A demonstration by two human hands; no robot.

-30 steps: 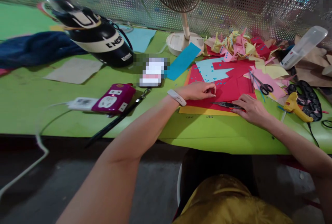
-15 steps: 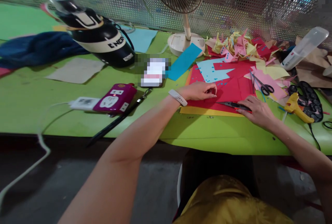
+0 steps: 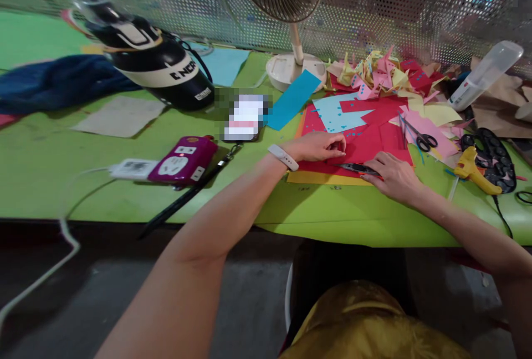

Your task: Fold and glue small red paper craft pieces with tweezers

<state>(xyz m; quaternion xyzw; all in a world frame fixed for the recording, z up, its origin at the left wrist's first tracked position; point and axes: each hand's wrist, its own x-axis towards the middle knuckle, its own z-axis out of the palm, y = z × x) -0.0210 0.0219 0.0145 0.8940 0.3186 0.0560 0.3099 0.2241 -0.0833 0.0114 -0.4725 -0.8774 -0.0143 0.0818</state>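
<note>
A sheet of red paper (image 3: 366, 140) lies on a yellow sheet near the front edge of the green table (image 3: 62, 181). My left hand (image 3: 318, 145), with a white band at the wrist, rests on the red paper, its fingers curled and pinched on the sheet. My right hand (image 3: 394, 176) is closed round a small black cutter (image 3: 355, 168), whose blade points left and lies on the red paper, just right of my left hand. A light blue cut piece (image 3: 336, 115) lies on the red paper farther back.
Black scissors (image 3: 418, 134), a yellow glue gun (image 3: 474, 170) and a heap of coloured paper scraps (image 3: 378, 76) lie to the right. A fan (image 3: 291, 26) stands behind. A purple power strip (image 3: 183, 159), a black helmet (image 3: 153, 62) and blue cloth (image 3: 54, 79) are to the left.
My right hand has slid the cutter left along the red paper, closer to my left hand. My left hand has stayed in place.
</note>
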